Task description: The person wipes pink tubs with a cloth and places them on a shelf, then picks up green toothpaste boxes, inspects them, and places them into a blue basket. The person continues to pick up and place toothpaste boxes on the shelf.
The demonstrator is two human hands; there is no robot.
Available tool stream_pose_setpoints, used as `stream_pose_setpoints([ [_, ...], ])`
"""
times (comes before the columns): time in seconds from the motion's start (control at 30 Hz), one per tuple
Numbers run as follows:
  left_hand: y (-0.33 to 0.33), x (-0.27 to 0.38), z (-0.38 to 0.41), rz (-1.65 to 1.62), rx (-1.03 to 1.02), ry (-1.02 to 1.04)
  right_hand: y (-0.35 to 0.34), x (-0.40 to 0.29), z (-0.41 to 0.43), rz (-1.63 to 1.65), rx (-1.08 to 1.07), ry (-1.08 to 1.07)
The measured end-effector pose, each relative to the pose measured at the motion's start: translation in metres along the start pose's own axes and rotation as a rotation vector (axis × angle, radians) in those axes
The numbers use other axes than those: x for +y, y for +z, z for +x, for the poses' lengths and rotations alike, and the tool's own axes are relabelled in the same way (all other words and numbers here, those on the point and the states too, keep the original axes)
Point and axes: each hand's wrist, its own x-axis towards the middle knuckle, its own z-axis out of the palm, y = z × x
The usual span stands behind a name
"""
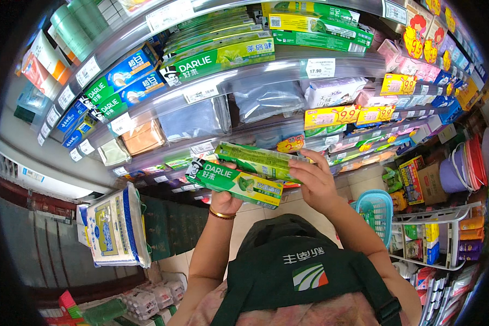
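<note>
My left hand (224, 199) grips a green and yellow Darlie toothpaste box (236, 182) from below, its printed front turned up. Just beyond it a second, lighter green toothpaste box (256, 159) is held in my right hand (316, 179), fingers around its right end. The two boxes lie close together, the nearer one partly covering the farther. Both are in front of the shelf, above the floor. On the upper shelf stands a row of green Darlie boxes (224, 59), and right of it lies a small stack of yellow and green toothpaste boxes (318, 30).
Folded cloths in clear plastic (195, 118) fill the shelf below. A blue plastic basket (375, 212) and a white wire rack (428, 240) stand at the right. To the left is a large printed sack (114, 228); egg cartons (146, 299) sit lower left.
</note>
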Motion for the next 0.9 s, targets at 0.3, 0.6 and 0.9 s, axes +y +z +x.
stream_pose_setpoints([
  [0.3,-0.005,0.005,0.0,-0.024,-0.146,0.032,0.001,-0.001,-0.019,0.797,-0.136,0.616],
  [0.6,0.003,0.004,0.005,0.014,-0.168,0.031,-0.008,-0.004,-0.019,0.898,-0.229,0.655],
  [0.9,0.005,0.004,0.012,-0.048,-0.144,0.003,-0.005,0.001,-0.021,0.848,-0.194,0.594],
])
